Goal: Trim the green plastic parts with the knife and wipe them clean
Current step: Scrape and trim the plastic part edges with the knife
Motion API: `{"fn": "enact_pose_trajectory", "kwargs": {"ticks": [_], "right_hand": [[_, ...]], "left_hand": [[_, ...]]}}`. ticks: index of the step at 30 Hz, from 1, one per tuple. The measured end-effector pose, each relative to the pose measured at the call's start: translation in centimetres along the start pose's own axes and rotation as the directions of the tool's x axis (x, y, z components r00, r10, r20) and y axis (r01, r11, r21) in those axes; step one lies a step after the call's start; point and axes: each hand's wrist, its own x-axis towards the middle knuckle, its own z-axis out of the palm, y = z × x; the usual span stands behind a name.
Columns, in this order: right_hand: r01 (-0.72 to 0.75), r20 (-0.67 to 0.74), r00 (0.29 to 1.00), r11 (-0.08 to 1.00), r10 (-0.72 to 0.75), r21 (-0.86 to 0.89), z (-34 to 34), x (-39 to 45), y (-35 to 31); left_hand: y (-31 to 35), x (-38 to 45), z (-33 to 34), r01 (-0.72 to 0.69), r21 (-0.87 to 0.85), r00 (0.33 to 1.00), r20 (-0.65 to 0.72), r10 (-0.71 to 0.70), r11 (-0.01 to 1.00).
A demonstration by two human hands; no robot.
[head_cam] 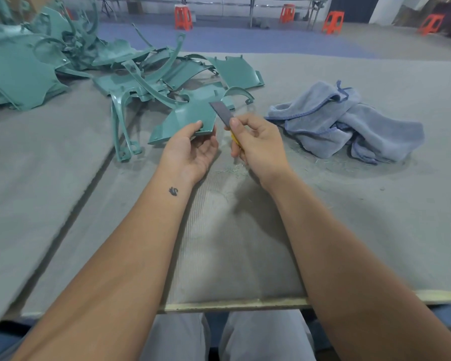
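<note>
Knees in pale trousers (219, 337) sit closest to me, tucked under the edge of the grey felt-covered surface (245, 243). Both my forearms reach out over it toward twelve o'clock. My left hand (190, 149) lies palm up, thumb pressed on top and fingers curled beneath the near edge of a green plastic part (185, 118), so it holds that flat panel just above the surface. My right hand (258, 144) is wrapped around the yellow handle of the knife (223, 113), thumb laid along it, with the dark blade pointing up toward eleven o'clock and its tip lying over the panel's right side. Fine shavings (232, 169) are scattered on the surface under my hands. At two o'clock from my right hand lies a crumpled blue-grey cloth (349, 121), near but apart from the knife. Farther off, from ten to twelve o'clock, a heap of more green parts (63, 63) spreads across the surface. Beyond the surface's far edge, orange stools (183, 16) stand on the floor.
</note>
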Motion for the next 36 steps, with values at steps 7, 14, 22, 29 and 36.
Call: {"fn": "enact_pose_trajectory", "kwargs": {"ticks": [7, 14, 22, 29, 36], "right_hand": [[-0.148, 0.096, 0.985, 0.989, 0.145, 0.024, -0.3, 0.1, -0.2], [-0.147, 0.224, 0.965, 0.988, 0.133, 0.046, -0.4, 0.2, 0.4], [-0.126, 0.258, 0.960, 0.990, 0.108, 0.056, -0.5, 0.2, 0.6], [-0.144, 0.133, 0.983, 0.983, 0.128, 0.118, -0.8, 0.3, 0.9], [-0.207, -0.023, 0.975, 0.937, 0.222, 0.283, -1.1, 0.8, 0.9]], "left_hand": [[0.0, 0.1, 0.1, 0.001, 0.036, 1.000, -0.005, -0.001, 0.999], [0.0, -0.4, 0.5, -0.005, 0.037, 1.000, 0.019, 0.004, 0.999], [0.2, -1.0, 0.5, 0.011, -0.013, 0.998, 0.058, -0.010, 1.000], [0.2, -1.0, 0.3, 0.056, 0.027, 0.995, 0.075, -0.058, 0.998], [0.2, -1.3, 0.1, 0.067, 0.050, 0.991, 0.113, -0.072, 0.997]]}}
